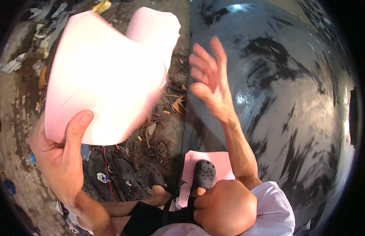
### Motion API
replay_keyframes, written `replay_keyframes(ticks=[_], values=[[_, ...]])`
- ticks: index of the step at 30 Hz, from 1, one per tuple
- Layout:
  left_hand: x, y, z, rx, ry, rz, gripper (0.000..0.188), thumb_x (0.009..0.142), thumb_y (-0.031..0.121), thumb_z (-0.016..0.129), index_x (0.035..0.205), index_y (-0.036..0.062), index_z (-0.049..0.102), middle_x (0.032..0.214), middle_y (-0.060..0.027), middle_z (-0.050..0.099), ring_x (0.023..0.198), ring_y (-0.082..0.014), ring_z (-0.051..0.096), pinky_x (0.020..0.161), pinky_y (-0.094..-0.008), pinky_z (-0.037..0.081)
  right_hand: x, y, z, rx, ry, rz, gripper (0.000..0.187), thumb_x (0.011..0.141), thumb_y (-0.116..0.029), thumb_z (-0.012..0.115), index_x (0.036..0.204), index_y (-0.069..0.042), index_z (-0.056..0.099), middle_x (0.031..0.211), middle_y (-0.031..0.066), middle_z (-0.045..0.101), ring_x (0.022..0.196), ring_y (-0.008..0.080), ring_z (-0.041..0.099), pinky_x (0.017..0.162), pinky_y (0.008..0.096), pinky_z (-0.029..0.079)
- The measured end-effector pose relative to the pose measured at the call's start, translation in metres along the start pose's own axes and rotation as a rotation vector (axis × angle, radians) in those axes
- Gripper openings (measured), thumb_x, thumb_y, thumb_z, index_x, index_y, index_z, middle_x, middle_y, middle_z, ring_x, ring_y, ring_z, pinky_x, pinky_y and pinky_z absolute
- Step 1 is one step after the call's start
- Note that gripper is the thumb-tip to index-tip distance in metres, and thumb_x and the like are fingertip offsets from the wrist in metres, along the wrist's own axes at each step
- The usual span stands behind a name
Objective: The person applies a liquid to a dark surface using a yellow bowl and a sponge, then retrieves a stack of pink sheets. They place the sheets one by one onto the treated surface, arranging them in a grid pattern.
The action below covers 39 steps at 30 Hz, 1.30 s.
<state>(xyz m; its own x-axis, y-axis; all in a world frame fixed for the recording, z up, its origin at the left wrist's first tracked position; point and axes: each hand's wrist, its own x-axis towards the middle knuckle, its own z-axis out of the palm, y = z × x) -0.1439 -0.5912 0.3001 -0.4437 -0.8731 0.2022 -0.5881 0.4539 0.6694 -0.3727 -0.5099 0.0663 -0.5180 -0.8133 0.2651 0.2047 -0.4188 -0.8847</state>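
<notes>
A large pink sheet (84, 94) is held up at the left, curled over on itself, its middle washed out by glare. I cannot tell whether it is paper or thin plastic. My left hand (62, 157) grips its lower left corner, thumb on the near face and fingers behind. To the right of the sheet, my right hand (214, 78) is raised with fingers apart, slightly blurred and holding nothing. Another pink piece (222, 162) lies by my knee, under a dark clog (204, 176) on my foot.
A dark, glossy, smeared surface (284, 102) takes up the right side. The dirty ground (17, 118) at the left carries scraps, dry leaves (177, 104) and a yellow crumpled thing (101, 6). A second dark clog (151, 175) and a red string (108, 173) lie below the sheet.
</notes>
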Motion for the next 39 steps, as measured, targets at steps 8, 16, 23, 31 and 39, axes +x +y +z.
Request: replay_keyframes(ticks=[8, 16, 23, 31, 39], values=[[-0.099, -0.172, 0.193, -0.748, -0.216, -0.356, 0.061, 0.101, 0.007, 0.078, 0.156, 0.0036, 0.052, 0.144, -0.011, 0.065, 0.128, -0.0198, 0.063, 0.112, -0.038, 0.052, -0.159, -0.013, -0.058, 0.046, 0.459, 0.81, 0.053, 0.11, -0.024, 0.071, 0.154, -0.002, 0.055, 0.126, 0.008, 0.071, 0.111, 0.0219, 0.075, 0.089, 0.0438, 0.068], [-0.147, -0.181, 0.231, -0.866, -0.261, -0.403, 0.03, 0.11, 0.013, 0.072, 0.136, -0.0001, 0.071, 0.121, -0.0052, 0.074, 0.106, -0.0108, 0.067, 0.095, -0.0295, 0.054, -0.211, -0.043, -0.087, -0.112, 0.559, 0.456, 0.034, 0.109, -0.013, 0.071, 0.142, -0.005, 0.063, 0.114, 0.0024, 0.075, 0.096, 0.0085, 0.07, 0.083, 0.0281, 0.057], [-0.197, -0.227, 0.277, -0.404, -0.313, -0.451, 0.032, 0.092, 0.014, 0.091, 0.12, -0.0005, 0.083, 0.089, -0.0074, 0.082, 0.076, -0.0101, 0.071, 0.07, -0.0302, 0.057, -0.271, 0.015, -0.127, -0.858, 0.534, 0.651, 0.034, 0.101, -0.013, 0.076, 0.133, -0.001, 0.074, 0.098, 0.0049, 0.076, 0.087, 0.0071, 0.065, 0.082, 0.0285, 0.056], [-0.205, -0.237, 0.299, -0.452, -0.339, -0.491, 0.035, 0.09, 0.01, 0.093, 0.12, -0.0034, 0.082, 0.088, -0.0097, 0.083, 0.076, -0.0109, 0.072, 0.07, -0.0297, 0.058, -0.288, 0.037, -0.136, -0.886, 0.608, 0.584, 0.037, 0.099, -0.018, 0.079, 0.131, 0.0, 0.073, 0.091, 0.0073, 0.074, 0.078, 0.0104, 0.062, 0.077, 0.0311, 0.055], [-0.197, -0.234, 0.293, -0.111, -0.467, -0.352, 0.072, 0.089, 0.013, 0.093, 0.154, 0.0093, 0.062, 0.13, -0.015, 0.071, 0.105, -0.0221, 0.068, 0.085, -0.0399, 0.056, -0.277, 0.038, -0.129, -1.374, 0.502, 0.634, 0.057, 0.095, -0.024, 0.083, 0.146, -0.009, 0.063, 0.128, 0.0194, 0.063, 0.114, 0.0362, 0.066, 0.094, 0.0461, 0.054]])
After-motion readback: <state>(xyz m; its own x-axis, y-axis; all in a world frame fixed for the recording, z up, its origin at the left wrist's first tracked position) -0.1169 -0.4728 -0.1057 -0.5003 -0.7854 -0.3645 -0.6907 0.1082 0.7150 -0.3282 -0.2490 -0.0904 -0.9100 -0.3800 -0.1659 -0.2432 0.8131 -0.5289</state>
